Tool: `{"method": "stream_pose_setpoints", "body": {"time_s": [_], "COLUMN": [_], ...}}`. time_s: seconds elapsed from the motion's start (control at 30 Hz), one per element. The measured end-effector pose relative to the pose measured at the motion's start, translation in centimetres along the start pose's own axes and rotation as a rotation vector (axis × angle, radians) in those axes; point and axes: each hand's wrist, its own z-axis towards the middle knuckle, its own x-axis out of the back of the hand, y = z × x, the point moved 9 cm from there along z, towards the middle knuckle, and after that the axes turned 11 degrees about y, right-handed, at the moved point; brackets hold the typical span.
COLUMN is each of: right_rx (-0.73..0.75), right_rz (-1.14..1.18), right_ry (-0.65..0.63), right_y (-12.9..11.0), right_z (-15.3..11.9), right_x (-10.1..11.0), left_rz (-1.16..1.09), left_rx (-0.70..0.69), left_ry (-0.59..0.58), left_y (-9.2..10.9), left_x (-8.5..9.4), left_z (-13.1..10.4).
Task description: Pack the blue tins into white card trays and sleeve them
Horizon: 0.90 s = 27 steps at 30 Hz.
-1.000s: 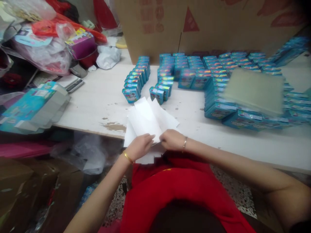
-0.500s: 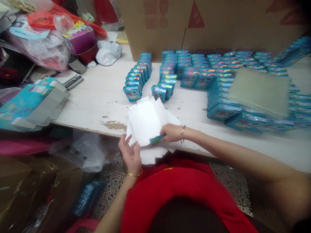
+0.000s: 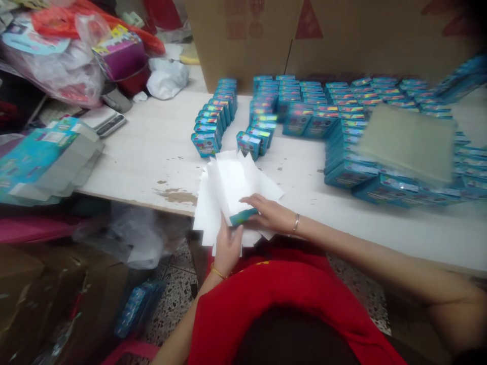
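Note:
A white-sided carton blank (image 3: 233,180) lies at the table's front edge, with its near flap folded up to show a blue strip. My left hand (image 3: 229,247) holds its lower left corner, thumb in front and fingers mostly hidden behind the card. From the right, my right hand (image 3: 272,215) pinches the blue flap, with some fingers above it and others below. Beneath spreads a loose pile of white blanks (image 3: 205,213), some overhanging the edge. Just beyond, a short row of blue boxes (image 3: 249,145) and a longer row (image 3: 205,144) stand upright.
Many blue boxes (image 3: 348,175) fill the table's right, with a pale translucent slab (image 3: 409,144) on top. A large brown carton (image 3: 243,56) stands behind. At left lie flat printed blanks (image 3: 41,157), plastic bags (image 3: 57,71) and a purple box (image 3: 122,56).
My left hand has moved right and closed on the blank's lower corner. My right-hand fingers have spread over the folded blue flap. The view has shifted slightly.

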Motion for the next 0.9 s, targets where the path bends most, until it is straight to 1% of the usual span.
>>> {"method": "stream_pose_setpoints", "body": {"time_s": [0.07, 0.13, 0.2, 0.33, 0.47, 0.57, 0.67, 0.73, 0.83, 0.9], "right_rx": [0.02, 0.046, 0.077, 0.13, 0.116, 0.044, -0.083, -0.208, -0.41, -0.442], "right_rz": [0.016, 0.024, 0.044, 0.077, 0.079, 0.093, 0.135, 0.186, 0.231, 0.239], "right_ry": [0.074, 0.114, 0.176, 0.311, 0.353, 0.396, 0.476, 0.531, 0.602, 0.593], "right_y": [-0.3, -0.6, -0.6, 0.4, 1.3, 1.3, 1.5, 2.3, 4.2, 4.5], "right_z": [-0.4, -0.9, -1.6, -2.8, -2.7, -2.5, -2.9, -3.3, -4.0, -3.8], "right_x": [0.1, 0.0, 0.1, 0.3, 0.1, 0.3, 0.7, 0.7, 0.0, -0.6], "left_rz": [0.076, 0.145, 0.176, 0.151, 0.077, 0.039, 0.043, 0.082, 0.141, 0.152], "left_rx": [-0.048, -0.072, -0.066, -0.058, -0.02, 0.029, 0.074, 0.092, 0.09, 0.088], "left_ry": [-0.005, 0.052, 0.115, 0.202, 0.239, 0.249, 0.284, 0.305, 0.303, 0.308], "left_y": [0.4, 0.7, 0.6, 0.3, -0.4, -0.9, -1.0, -1.0, -1.0, -0.9], "left_x": [-0.2, 0.0, 0.3, 0.5, 0.4, 0.2, 0.4, 0.5, 0.3, 0.2], "left_z": [0.3, 0.5, 0.6, 0.7, 0.9, 1.0, 1.3, 1.6, 1.8, 1.8]}}
